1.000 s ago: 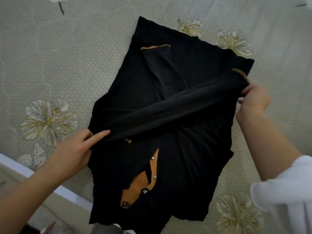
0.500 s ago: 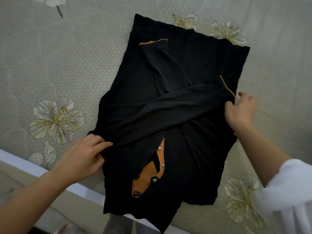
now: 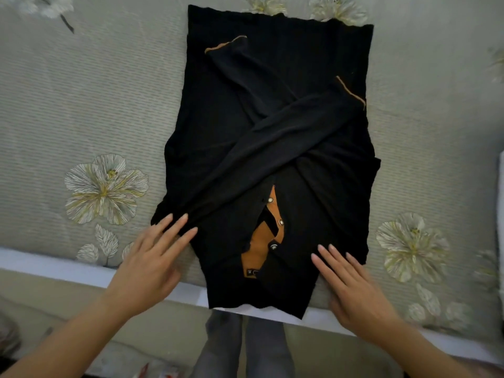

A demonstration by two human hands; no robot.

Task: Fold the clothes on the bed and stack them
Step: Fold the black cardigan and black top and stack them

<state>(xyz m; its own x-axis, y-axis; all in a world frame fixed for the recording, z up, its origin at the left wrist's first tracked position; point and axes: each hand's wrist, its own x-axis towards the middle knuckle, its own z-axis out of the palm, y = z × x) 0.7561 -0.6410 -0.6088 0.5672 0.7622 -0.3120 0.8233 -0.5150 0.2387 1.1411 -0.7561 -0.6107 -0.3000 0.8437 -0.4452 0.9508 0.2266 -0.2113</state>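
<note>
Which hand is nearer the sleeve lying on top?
Left. The left hand has its fingertips on the sleeve at its lower end; the right hand rests flat on the shirt beside the collar, apart from that sleeve.

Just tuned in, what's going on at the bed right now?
A person is folding a black shirt laid flat on the floral bedspread. Its two sleeves are folded in and crossed over the body. The left hand rests with straight fingers on the near left edge, and the right hand on the near right, beside the orange collar lining. No stack is in view.
</note>
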